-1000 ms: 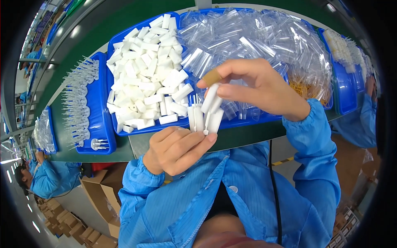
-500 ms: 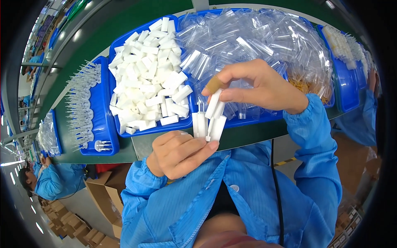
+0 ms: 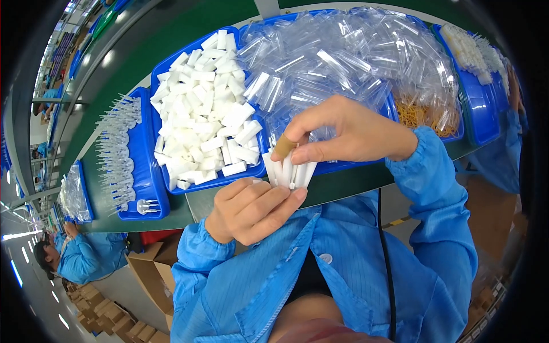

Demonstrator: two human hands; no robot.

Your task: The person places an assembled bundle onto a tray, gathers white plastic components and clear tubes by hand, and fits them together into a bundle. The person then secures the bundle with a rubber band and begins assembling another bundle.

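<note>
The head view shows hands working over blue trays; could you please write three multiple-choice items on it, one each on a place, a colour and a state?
1. Where is the tray of white sticks relative to the heap of clear sleeves?
A. to its left
B. to its right
C. beneath it

2. What colour is the cover on the right hand's fingertip?
A. green
B. tan
C. black

3. What is the state of the right hand?
A. flat on the belt
B. open and empty
C. pinching a bundle of white sticks

Answers:
1 A, the white pile lies left of the clear heap.
2 B, the cover is tan.
3 C, its fingers close on the sticks, with the left hand just below.
</note>
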